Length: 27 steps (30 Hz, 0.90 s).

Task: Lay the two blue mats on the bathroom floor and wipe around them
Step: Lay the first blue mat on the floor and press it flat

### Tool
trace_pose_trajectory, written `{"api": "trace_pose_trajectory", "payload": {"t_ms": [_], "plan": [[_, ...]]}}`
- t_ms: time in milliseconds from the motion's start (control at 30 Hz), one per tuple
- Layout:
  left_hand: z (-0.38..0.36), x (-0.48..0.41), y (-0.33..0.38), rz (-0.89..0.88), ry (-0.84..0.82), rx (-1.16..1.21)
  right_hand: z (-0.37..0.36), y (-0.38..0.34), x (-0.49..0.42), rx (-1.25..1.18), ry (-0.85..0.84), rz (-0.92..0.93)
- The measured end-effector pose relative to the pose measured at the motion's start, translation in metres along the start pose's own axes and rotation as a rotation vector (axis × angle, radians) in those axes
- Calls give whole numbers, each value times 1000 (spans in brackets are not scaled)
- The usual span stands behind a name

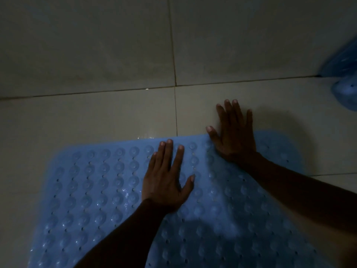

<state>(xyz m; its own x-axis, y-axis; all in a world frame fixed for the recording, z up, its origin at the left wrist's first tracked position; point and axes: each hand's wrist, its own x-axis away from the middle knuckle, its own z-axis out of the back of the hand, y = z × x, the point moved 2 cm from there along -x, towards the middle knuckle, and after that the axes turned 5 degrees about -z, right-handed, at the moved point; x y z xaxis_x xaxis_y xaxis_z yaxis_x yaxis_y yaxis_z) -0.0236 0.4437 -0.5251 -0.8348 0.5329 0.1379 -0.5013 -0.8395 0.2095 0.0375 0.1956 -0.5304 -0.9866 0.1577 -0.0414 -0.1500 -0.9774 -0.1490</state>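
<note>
A blue rubber mat (92,190) with rows of suction cups and small holes lies flat on the tiled floor and fills the lower part of the view. My left hand (166,180) presses flat on the mat near its far edge, fingers straight and spread. My right hand (231,132) lies flat across the mat's far edge, palm on the mat and fingertips on the tile beyond it. A second blue mat (343,74) stands crumpled at the right edge of the view, against the wall.
Pale floor tiles (96,117) with dark grout lines run to the wall (87,45) just beyond the mat. A little water glints on the floor at the mat's far edge (146,135). The light is dim.
</note>
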Motion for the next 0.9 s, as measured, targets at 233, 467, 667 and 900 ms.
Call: {"api": "trace_pose_trajectory", "payload": {"t_ms": [233, 467, 667, 900], "plan": [[6, -25, 50, -31, 33, 126, 3, -2, 1, -47, 67, -4], [-14, -26, 72, -89, 33, 76, 9, 3, 3, -247, 169, -35], [-13, -27, 74, -81, -21, 34, 14, 61, -10, -52, 108, -22], [-13, -38, 104, -115, -1, 60, 14, 66, -9, -89, 123, -26]]}}
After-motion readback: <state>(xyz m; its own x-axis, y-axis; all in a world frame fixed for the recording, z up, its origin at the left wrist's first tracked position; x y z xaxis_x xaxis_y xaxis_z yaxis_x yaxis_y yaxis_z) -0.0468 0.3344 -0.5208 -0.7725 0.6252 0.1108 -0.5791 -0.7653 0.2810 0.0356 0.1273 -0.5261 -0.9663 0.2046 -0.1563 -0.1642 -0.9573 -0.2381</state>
